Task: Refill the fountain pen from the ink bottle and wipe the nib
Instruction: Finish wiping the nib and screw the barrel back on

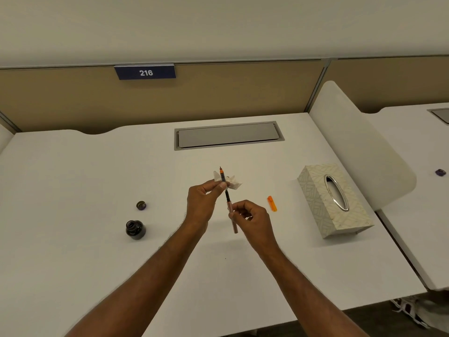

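Pen (228, 199) is pointing nib-up above the counter (73, 178); we are pinching its pink barrel in our right hand (252, 218), while our left hand (202, 200) is pressing a crumpled tissue (233, 182) around the section. Open ink bottle (135, 229) is standing well apart on the left.

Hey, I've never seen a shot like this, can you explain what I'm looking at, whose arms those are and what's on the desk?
There is one picture, from a camera worn on a person's head, looking down at their own bare arms. The left hand pinches a crumpled tissue around the upper part of a fountain pen, just below the nib. The right hand grips the pen's pinkish barrel. On the white desk sit an open ink bottle, its cap, an orange pen cap and a tissue box.
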A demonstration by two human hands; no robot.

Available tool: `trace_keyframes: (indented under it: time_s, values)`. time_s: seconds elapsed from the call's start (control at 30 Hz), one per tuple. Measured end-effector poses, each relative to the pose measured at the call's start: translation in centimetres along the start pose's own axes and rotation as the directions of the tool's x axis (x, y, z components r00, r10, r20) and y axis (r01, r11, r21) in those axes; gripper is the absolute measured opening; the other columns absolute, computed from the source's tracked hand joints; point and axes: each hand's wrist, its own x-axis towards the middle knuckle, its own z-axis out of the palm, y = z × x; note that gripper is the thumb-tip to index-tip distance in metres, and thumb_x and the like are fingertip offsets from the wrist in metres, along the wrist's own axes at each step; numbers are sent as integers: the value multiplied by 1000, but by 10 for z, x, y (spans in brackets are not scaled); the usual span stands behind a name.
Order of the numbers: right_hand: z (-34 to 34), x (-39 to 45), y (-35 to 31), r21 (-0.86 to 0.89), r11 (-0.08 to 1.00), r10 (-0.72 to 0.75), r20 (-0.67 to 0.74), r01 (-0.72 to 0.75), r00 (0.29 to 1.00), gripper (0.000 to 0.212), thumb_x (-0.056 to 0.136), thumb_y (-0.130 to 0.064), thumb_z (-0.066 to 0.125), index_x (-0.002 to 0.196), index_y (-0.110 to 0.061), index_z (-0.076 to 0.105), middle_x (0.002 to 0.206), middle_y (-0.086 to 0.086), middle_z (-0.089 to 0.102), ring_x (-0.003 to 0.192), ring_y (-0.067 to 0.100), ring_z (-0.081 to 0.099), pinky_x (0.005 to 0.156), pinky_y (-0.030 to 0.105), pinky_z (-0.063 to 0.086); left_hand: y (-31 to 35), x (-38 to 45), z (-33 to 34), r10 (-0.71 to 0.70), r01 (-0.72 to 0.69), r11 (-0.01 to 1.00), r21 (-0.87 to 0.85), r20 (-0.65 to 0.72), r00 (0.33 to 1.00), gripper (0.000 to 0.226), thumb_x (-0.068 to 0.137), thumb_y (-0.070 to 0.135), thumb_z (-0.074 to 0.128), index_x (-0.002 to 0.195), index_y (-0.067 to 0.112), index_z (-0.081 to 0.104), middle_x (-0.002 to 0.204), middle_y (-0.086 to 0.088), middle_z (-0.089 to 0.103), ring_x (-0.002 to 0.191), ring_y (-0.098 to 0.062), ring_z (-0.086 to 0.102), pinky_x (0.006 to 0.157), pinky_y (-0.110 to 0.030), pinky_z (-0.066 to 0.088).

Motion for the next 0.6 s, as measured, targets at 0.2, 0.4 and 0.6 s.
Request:
trace_keyframes:
  time_s: [0.2,0.4,0.6]
  values:
    - [2,11,-7,54,999,6,-9,-6,1000,10,93,-16,63,96,-15,73,90,-3,74,87,15,67,76,19,54,-5,5,0,-5,5,1000,5,64,998,15,92,22,65,99,22,78,109,7,74,108,-7,66,100,-26,42]
    - [2,21,-19,201,972,114,60,-124,992,19,100,-17,51,100,-14,70,96,8,72,83,19,65,68,30,58,-8,9,1,-4,5,1000,-5,71,997,15,92,24,65,97,23,79,101,15,74,99,7,64,86,-14,41]
    - [1,21,-26,318,924,171,156,-213,973,16,98,-23,56,100,-13,68,84,8,68,74,18,63,62,34,60,-8,13,-2,39,-39,999,-9,58,998,17,92,21,64,91,28,80,96,22,75,102,8,66,89,-14,43]
